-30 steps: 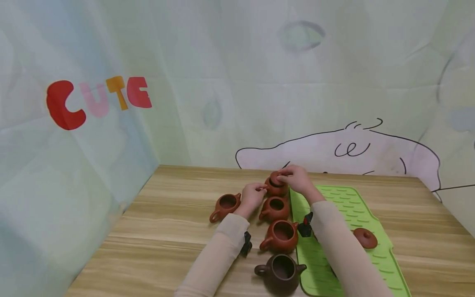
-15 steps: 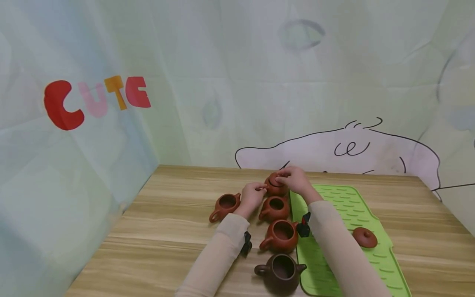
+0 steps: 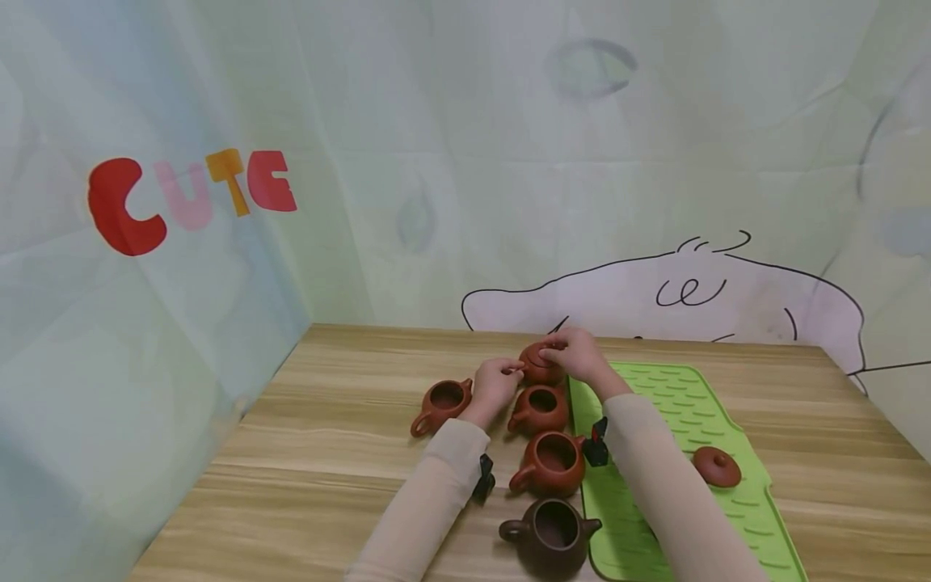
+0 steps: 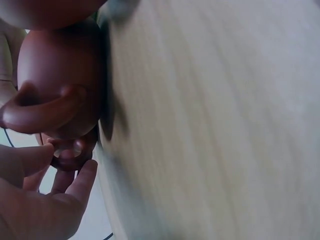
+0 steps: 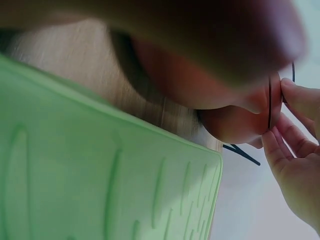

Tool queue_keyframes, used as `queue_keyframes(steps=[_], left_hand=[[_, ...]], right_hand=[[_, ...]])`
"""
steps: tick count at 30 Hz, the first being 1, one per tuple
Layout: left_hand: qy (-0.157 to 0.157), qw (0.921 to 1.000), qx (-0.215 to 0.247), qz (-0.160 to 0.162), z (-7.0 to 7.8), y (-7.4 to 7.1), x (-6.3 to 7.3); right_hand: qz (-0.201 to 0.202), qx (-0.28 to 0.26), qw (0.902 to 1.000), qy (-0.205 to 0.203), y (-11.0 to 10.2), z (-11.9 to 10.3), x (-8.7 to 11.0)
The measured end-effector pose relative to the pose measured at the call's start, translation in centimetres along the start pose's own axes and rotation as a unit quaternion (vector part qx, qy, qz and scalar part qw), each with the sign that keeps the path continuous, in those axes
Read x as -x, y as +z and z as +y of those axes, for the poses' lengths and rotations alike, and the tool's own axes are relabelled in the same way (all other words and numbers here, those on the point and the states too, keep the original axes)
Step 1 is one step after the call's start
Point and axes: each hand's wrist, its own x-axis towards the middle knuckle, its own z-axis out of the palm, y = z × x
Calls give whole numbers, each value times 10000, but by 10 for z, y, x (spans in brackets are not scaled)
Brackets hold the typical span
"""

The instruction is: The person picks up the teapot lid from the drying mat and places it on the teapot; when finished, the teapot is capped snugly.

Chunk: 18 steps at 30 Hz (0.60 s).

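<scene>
At the table's far side stands a reddish-brown teapot (image 3: 541,374). My left hand (image 3: 497,386) pinches its small loop handle (image 4: 74,163), as the left wrist view shows. With fingertips, my right hand (image 3: 579,356) holds a round lid (image 3: 536,353) on this teapot's top. In the right wrist view a thin dark seam runs between the lid (image 5: 275,97) and the teapot's body (image 5: 235,125). Nearer than the held pot stands an open reddish teapot (image 3: 529,416), just right of my left hand. Left of that hand sits another open teapot (image 3: 435,416).
Closer to me stand an open reddish teapot (image 3: 545,478) and a dark brown one (image 3: 544,550). A green ridged mat (image 3: 676,396) lies right of the row, bearing a loose lid (image 3: 717,467); my right forearm covers part of it. Behind the wooden table (image 3: 349,356) hangs a printed cloth.
My right hand has lowered the lid onto the far teapot; the dark gap under it has shrunk to a thin line. The left hand has stayed at the handle.
</scene>
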Motion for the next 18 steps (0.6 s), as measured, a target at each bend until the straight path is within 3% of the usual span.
queue_keyframes(steps=[11,18], left_hand=[[-156,9999,45,-49,1,0,0],[-156,9996,144,-172,3,-1,1]], right_hand=[[-101,50,9999,8,0,0,0],[-147,-393,9990,125,-16,-4,3]])
